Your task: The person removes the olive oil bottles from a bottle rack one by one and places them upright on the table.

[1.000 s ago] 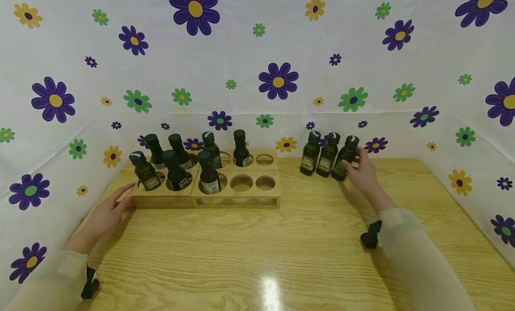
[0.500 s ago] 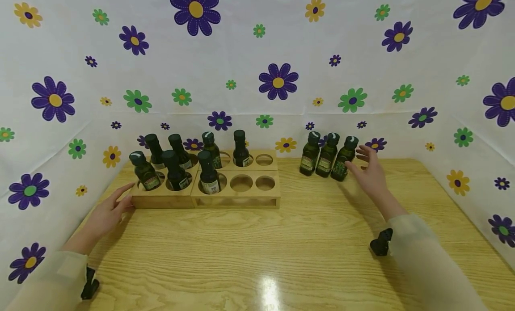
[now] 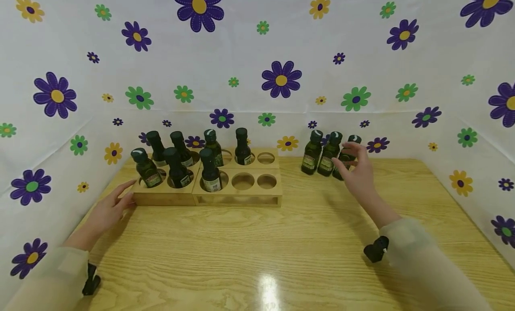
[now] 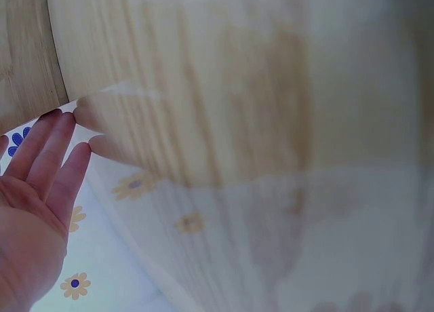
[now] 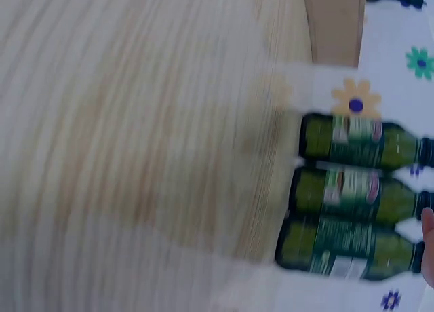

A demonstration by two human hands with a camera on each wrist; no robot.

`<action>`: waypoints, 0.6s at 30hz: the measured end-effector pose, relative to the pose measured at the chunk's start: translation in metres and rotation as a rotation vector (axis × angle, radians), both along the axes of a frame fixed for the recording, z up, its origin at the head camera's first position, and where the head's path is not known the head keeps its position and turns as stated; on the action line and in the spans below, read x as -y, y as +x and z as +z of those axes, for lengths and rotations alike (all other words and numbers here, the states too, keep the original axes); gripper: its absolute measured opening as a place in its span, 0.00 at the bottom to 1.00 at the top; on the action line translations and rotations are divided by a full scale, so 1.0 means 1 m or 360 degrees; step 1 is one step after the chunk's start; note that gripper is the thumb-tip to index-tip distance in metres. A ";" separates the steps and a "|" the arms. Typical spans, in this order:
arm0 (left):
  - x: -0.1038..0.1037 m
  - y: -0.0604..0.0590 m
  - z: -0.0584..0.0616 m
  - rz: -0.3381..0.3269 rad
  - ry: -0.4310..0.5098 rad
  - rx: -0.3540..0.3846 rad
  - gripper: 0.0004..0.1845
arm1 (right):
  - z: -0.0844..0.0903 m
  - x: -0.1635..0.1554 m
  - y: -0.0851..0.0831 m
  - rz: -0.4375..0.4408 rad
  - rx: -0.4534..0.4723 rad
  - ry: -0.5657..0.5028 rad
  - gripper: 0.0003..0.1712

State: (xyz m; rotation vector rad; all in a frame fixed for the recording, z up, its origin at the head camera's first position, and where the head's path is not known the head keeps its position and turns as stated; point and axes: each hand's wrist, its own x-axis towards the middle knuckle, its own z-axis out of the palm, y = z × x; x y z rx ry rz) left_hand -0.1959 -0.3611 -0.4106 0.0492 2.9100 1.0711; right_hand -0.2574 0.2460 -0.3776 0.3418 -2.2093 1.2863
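Tabletop [image 3: 257,253]: wood-grain; it carries everything I see.
Wooden rack [image 3: 237,195]: far-left area; seven bottles upright in its holes, five holes free.
Loose bottles [image 3: 311,152]: three upright in a row at the far edge, right of the rack.
Left hand [image 3: 106,210]: fingers straight, resting against the rack's left end, apparently steadying it.
Right hand [image 3: 356,170]: fingers spread wide around the rightmost bottle [image 3: 349,155], holding nothing yet.

Left hand [image 3: 107,210]: we see it flat, fingers straight and together, arm stretched forward at far left.
Right hand [image 3: 356,172]: we see it raised, fingers loosely spread, holding nothing.
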 end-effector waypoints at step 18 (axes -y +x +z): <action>0.001 -0.001 -0.001 -0.0005 0.0021 0.0017 0.33 | -0.007 0.120 -0.023 0.0534 0.0213 -0.0014 0.29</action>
